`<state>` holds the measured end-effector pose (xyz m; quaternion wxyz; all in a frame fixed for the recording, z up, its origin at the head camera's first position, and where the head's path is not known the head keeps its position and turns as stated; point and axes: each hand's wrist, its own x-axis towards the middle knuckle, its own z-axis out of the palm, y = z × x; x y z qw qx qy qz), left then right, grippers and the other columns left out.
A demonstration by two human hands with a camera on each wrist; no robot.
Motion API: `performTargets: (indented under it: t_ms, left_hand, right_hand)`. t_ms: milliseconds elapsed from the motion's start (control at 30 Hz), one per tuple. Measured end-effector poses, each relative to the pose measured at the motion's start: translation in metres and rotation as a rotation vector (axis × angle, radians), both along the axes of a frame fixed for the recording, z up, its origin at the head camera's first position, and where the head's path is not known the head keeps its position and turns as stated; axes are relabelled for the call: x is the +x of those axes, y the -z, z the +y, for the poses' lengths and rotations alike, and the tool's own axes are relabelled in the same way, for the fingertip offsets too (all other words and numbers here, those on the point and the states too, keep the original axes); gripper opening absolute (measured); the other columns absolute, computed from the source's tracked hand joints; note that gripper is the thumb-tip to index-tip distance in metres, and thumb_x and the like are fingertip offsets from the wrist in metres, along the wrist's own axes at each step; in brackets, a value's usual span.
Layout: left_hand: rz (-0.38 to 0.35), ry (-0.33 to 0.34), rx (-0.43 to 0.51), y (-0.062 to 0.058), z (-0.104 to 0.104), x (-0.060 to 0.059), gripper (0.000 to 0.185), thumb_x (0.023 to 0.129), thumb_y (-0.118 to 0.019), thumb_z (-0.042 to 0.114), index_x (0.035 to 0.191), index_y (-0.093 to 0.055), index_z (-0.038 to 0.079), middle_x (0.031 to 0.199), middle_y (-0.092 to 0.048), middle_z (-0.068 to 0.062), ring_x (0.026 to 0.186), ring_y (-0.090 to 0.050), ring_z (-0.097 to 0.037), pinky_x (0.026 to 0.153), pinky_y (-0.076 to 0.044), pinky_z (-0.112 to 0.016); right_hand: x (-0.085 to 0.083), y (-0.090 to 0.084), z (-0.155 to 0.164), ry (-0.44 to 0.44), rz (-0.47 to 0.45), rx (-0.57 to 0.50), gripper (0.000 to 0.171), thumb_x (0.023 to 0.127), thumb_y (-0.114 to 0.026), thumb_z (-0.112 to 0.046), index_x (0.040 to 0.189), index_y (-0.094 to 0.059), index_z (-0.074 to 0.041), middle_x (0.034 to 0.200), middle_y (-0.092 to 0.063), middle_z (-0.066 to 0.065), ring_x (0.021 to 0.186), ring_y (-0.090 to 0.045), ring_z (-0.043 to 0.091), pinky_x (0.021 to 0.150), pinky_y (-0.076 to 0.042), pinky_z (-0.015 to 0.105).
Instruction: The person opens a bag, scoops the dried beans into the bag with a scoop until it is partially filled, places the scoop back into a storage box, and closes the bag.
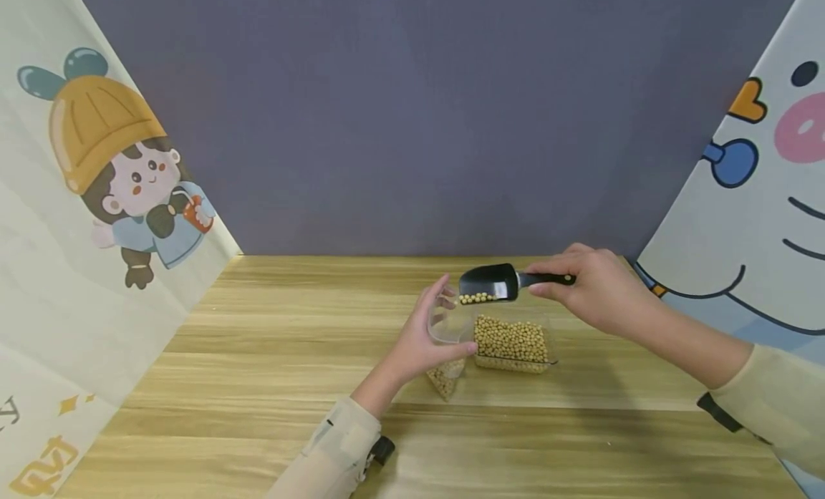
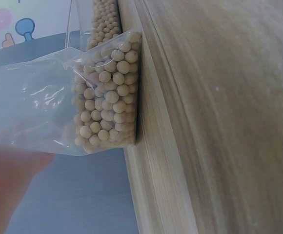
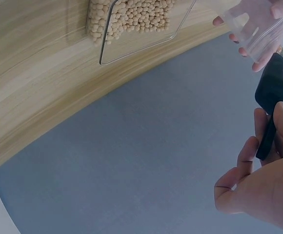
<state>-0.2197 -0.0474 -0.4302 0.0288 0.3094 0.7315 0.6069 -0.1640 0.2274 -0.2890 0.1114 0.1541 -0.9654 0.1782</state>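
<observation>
My left hand [image 1: 419, 345] holds the upper part of a clear plastic bag [image 2: 29, 102], its thumb and fingers spread round the mouth. Soybeans [image 2: 107, 97] fill the bag's lower part, which stands on the table in the left wrist view. In my right hand [image 1: 602, 288] is the handle of a black scoop [image 1: 486, 273], gripped between thumb and fingers. Some soybeans [image 1: 477, 298] lie along the scoop's lower side toward its tip, close to the bag's mouth. Below the scoop, just right of the bag, sits a clear box [image 1: 515, 361] of soybeans.
The wooden table [image 1: 277, 356] runs back to a grey-blue panel [image 1: 412, 112]. Pale sheets with cartoon prints stand at the left [image 1: 39, 270] and right [image 1: 722, 234]. Both forearms reach in from the front, in beige sleeves.
</observation>
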Motion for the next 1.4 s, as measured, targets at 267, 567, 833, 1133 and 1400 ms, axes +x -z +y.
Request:
performTargets:
  t_ms: [267, 567, 833, 1133, 1400]
  left_hand:
    - [-0.003, -0.014, 0.008, 0.001, 0.0, -0.001, 0.114, 0.08, -0.091, 0.016, 0.17, -0.021, 0.021, 0.157, -0.044, -0.018, 0.14, -0.048, -0.032, 0.127, -0.041, -0.054]
    - [-0.019, -0.031, 0.098, 0.003, 0.002, -0.004, 0.106, 0.083, -0.085, 0.011, 0.169, -0.024, 0.016, 0.157, -0.044, -0.022, 0.142, -0.049, -0.036, 0.127, -0.041, -0.055]
    - [0.033, -0.027, 0.164, 0.0, 0.005, -0.006, 0.103, 0.082, -0.083, 0.005, 0.168, -0.027, 0.01, 0.151, -0.049, -0.021, 0.14, -0.05, -0.046, 0.127, -0.04, -0.059]
    - [0.018, -0.006, 0.133, 0.001, -0.011, 0.012, 0.107, 0.081, -0.091, 0.02, 0.168, -0.029, 0.022, 0.151, -0.05, -0.011, 0.137, -0.052, -0.03, 0.125, -0.043, -0.056]
    - [0.004, 0.013, 0.153, 0.002, -0.029, 0.03, 0.11, 0.078, -0.092, 0.013, 0.168, -0.029, 0.022, 0.15, -0.049, -0.021, 0.135, -0.052, -0.031, 0.125, -0.044, -0.054]
  right_hand:
    - [-0.001, -0.001, -0.001, -0.005, 0.011, -0.007, 0.031, 0.096, -0.079, -0.027, 0.127, -0.08, -0.019, 0.099, -0.073, 0.003, 0.074, -0.051, 0.016, 0.057, -0.04, 0.027]
    - [-0.002, -0.003, -0.002, -0.018, 0.018, 0.0, 0.031, 0.097, -0.079, -0.027, 0.127, -0.08, -0.02, 0.102, -0.075, 0.002, 0.078, -0.051, 0.016, 0.058, -0.041, 0.027]
    - [-0.004, -0.007, -0.002, -0.031, 0.031, 0.001, 0.031, 0.097, -0.078, -0.027, 0.127, -0.079, -0.02, 0.107, -0.079, 0.001, 0.084, -0.055, 0.016, 0.061, -0.044, 0.028]
    - [0.02, -0.006, -0.023, -0.06, 0.128, 0.044, 0.028, 0.093, -0.082, -0.021, 0.121, -0.082, -0.02, 0.111, -0.083, 0.001, 0.09, -0.059, 0.017, 0.069, -0.046, 0.031]
    - [0.05, -0.005, -0.032, 0.028, 0.144, 0.022, 0.03, 0.095, -0.081, -0.021, 0.125, -0.08, -0.017, 0.112, -0.082, 0.005, 0.089, -0.06, 0.017, 0.063, -0.046, 0.028]
